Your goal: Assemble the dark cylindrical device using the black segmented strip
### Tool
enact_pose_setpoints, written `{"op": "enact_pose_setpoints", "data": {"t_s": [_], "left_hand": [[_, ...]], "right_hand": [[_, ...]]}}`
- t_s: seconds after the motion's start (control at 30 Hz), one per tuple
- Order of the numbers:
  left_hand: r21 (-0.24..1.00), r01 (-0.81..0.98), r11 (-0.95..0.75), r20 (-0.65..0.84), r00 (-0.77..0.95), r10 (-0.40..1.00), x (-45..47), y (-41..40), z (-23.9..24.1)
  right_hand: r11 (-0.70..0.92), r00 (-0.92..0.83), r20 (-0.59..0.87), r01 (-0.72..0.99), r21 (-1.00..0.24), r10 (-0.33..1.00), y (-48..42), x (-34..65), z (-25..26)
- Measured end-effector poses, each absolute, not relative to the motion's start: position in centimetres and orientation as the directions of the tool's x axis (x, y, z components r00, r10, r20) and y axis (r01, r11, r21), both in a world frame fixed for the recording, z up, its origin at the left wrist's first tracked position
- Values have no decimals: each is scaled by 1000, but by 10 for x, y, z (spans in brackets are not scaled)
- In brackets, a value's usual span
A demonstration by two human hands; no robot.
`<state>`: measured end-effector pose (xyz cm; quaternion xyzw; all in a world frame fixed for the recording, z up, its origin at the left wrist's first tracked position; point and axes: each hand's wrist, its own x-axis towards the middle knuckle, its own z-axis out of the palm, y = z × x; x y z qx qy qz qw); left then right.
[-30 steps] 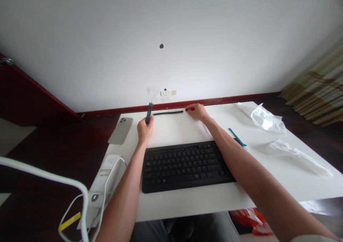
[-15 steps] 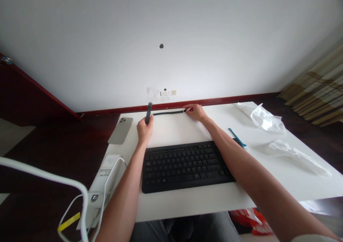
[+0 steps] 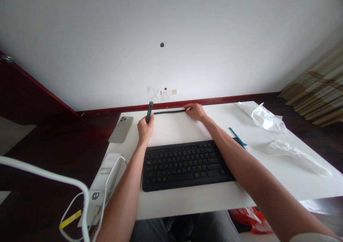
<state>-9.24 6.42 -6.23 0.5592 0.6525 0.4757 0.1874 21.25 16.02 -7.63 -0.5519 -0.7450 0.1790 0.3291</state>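
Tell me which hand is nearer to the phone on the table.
Left. The left hand, gripping a dark tool, is just right of the phone; the right hand is farther right, at the end of the row of black pieces.

Legible markings: none confirmed.
Key legends on the black keyboard (image 3: 184,165) and printed lines on the white box (image 3: 106,171) at the surface's left edge are too small to read.

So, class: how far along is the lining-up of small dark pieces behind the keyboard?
Done: a straight row of pieces lies there. In hand: right hand touches its right end; left hand grips a dark tool. Left: cannot tell; keyboard looks mostly keyed.
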Motion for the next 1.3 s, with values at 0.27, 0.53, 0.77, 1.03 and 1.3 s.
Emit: {"op": "enact_pose_setpoints", "data": {"t_s": [0.27,0.53,0.77,1.03,1.3], "left_hand": [[832,549,-80,291,-309,906,-94,65,-64],[826,558,-74,286,-303,909,-94,66,-65],[837,545,-52,270,-328,905,-97,68,-65],[857,514,-47,253,-338,907,-98,68,-65],[716,651,-254,452,-154,879,-86,44,-25]], "right_hand": [[326,-177,290,708,-626,941,160,213,-77],[336,-192,286,697,-634,939,158,213,-75],[514,-267,467,653,-556,843,146,204,-42],[572,-344,463,583,-576,817,64,206,-1],[402,-251,315,531,-746,915,-17,233,-4]]}}
